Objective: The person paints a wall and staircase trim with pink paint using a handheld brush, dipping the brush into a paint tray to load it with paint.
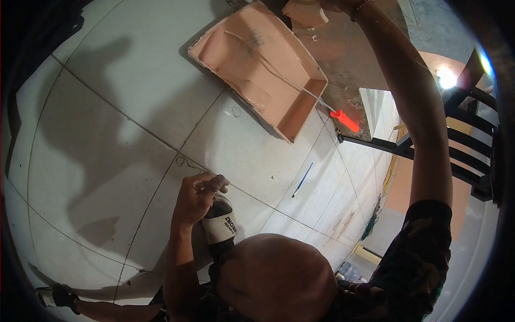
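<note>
My left hand [198, 196] is held above a white and black shoe [220, 222], its fingers curled in and nothing visible in them. My right arm stretches to the top edge, where my right hand [340, 4] is mostly cut off. Its visible fingers are right at the edge of a peach, paint-covered piece [306, 13]; their grip is hidden. Below and left of that hand, a paint tray [303, 115] coated in peach paint lies on the floor. A roller frame with an orange handle [345, 121] rests across it, its bare wire reaching into the tray.
A thin blue brush [302, 181] lies on the white tiles. To the right of the tray is a stained brown board [346, 64]. A black slatted metal frame [466, 139] stands at right, near a bright lamp [447, 79]. My bent knee [279, 276] fills the lower middle.
</note>
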{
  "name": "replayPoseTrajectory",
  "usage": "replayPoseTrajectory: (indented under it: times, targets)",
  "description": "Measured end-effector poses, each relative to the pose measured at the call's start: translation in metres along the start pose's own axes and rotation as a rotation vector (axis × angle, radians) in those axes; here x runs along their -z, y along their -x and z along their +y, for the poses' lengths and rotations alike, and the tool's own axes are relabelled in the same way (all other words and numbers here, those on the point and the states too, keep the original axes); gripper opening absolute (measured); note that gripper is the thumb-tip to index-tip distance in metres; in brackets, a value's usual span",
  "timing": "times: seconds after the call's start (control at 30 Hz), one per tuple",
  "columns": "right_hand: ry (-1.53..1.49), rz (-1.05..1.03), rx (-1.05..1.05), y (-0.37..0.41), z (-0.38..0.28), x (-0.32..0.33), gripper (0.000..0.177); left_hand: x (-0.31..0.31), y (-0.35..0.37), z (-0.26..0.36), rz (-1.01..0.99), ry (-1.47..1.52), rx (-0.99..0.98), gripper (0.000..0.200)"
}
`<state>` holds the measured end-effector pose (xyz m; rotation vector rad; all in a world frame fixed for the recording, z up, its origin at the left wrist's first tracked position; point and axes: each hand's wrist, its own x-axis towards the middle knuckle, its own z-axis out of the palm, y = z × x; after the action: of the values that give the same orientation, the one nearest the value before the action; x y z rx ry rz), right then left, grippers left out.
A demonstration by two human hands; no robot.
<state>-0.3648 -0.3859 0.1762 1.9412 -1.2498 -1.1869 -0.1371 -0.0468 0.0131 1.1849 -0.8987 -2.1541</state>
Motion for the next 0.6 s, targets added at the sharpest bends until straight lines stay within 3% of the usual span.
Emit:
replayPoseTrajectory:
  times: [0.13,0.37,0.43,0.6]
  targets:
    - [0.098,-0.161,0.088,-0.016,-0.016,0.004,0.013,0.000,0.001,0.001,0.009,0.035,0.007,0.042]
    - [0.086,-0.095,0.126,-0.033,-0.014,-0.004,0.015,0.001,0.000,0.002,0.002,0.068,0.015,0.039]
    - [0.097,-0.255,0.108,-0.031,-0.016,0.006,0.016,-0.001,0.000,0.004,-0.005,0.068,0.015,0.039]
    - [0.052,-0.218,0.178,-0.038,-0.026,-0.003,0.019,0.002,0.004,0.006,-0.007,0.042,0.001,0.037]
